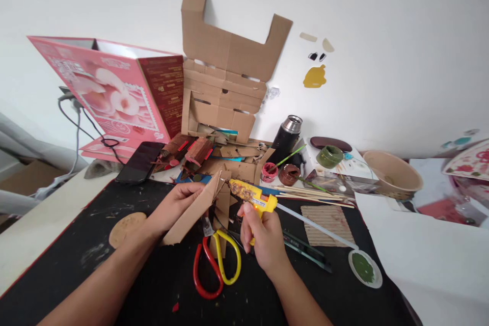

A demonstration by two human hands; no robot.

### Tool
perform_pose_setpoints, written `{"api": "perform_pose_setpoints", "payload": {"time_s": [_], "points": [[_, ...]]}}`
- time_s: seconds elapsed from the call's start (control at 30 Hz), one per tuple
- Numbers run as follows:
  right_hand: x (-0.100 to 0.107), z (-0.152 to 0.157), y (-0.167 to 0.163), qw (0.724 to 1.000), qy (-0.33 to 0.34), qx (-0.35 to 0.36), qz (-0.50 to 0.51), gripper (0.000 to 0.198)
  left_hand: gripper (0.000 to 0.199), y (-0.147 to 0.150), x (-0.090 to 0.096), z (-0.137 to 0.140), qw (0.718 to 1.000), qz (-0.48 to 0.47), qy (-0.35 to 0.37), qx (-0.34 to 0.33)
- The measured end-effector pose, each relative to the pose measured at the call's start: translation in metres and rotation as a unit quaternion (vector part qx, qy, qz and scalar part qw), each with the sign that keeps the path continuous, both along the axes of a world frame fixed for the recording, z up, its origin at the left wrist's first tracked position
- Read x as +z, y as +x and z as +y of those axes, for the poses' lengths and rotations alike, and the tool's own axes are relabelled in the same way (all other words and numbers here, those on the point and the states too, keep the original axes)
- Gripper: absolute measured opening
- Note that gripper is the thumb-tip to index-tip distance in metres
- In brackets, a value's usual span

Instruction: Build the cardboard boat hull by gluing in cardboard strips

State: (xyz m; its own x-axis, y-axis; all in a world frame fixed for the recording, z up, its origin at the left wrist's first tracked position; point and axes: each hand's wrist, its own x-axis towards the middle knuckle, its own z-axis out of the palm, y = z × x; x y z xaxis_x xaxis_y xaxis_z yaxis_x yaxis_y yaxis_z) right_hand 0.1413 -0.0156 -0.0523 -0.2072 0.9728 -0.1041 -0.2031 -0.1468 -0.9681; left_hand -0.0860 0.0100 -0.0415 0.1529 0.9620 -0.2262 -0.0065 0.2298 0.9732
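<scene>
My left hand [181,202] grips a bent strip of cardboard [190,220], holding it tilted above the black mat. In my right hand [261,232] is a yellow hot glue gun [248,194], its nozzle pointing left at the cardboard's upper edge. A long translucent glue stick [317,225] sticks out of the gun's back end. Whether the nozzle touches the cardboard, I cannot tell. Below and between my hands lie scissors [220,265] with one red and one yellow handle; their blades are partly hidden behind the cardboard. A dark green cutter knife [307,251] rests right of my right hand.
A black phone [139,162], brown painted pieces [199,152] and cardboard scraps lie at the back. Paint jars [289,174] and a black flask [286,138] stand right of them. Wooden sticks [317,196], corrugated cardboard [327,225] and a green paint dish [364,268] lie right. A pink box [114,97] stands left.
</scene>
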Motion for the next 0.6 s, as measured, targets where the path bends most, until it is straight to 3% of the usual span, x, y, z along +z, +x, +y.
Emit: {"api": "perform_pose_setpoints", "payload": {"time_s": [0.6], "points": [[-0.002, -0.0023, -0.0008, 1.0, 0.005, 0.006, -0.005, 0.066, 0.062, 0.0023, 0.0064, 0.0015, 1.0, -0.005, -0.005, 0.006]]}}
